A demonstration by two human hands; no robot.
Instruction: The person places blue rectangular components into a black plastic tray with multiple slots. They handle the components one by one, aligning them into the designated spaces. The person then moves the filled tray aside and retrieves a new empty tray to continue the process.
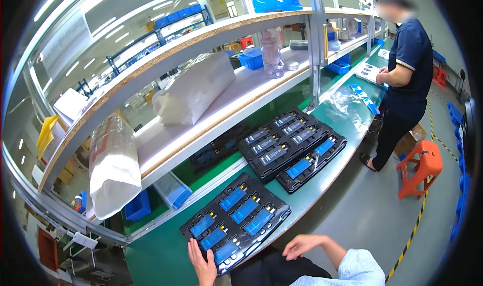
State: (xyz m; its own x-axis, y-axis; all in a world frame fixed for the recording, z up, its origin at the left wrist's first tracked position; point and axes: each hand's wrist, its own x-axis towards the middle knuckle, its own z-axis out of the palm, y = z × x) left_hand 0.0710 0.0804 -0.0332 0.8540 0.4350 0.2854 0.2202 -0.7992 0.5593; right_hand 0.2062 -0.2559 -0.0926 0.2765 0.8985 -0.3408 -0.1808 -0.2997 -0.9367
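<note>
A black moulded tray (pixel 274 204) lies on the green tabletop in front of me. In its slots sit several flat blue rectangular pieces with small yellow tabs, which look like battery packs (pixel 244 210). At the tray's near left corner rests my left hand (pixel 203 266), fingers spread, touching the edge beside the nearest pieces. My right hand (pixel 301 246) hovers over my lap, apart from the tray, with loosely bent fingers and nothing visible in it. Farther along, a second black tray (pixel 290 185) holds blue pieces, partly covered by another tray (pixel 246 150) of dark pieces with pale labels.
Above the table runs a shelf (pixel 221 102) with white wrapped bundles (pixel 196 92) and a clear bottle (pixel 272 59). Clear plastic bags (pixel 344 102) lie farther along the table. Another person (pixel 410 69) stands at the far end, near an orange stool (pixel 421 168).
</note>
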